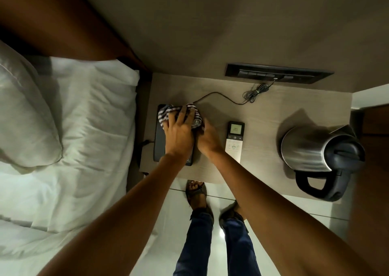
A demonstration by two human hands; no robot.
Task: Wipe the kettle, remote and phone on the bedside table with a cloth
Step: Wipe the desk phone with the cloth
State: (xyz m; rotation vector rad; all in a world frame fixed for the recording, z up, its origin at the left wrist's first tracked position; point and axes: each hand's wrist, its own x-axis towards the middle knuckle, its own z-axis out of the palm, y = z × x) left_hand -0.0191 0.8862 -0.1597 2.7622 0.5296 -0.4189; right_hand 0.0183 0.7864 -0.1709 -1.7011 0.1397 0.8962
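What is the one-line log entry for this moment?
left hand presses cloth on phone | right hand beside | remote, kettle untouched

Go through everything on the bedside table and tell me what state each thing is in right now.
phone: flat on the table, cord attached, partly under cloth and hands
cloth: bunched, pressed on the phone
left hand: palm down on the cloth
right hand: at the phone's right edge, touching the cloth
remote: face up, display lit
kettle: upright, lid closed, untouched
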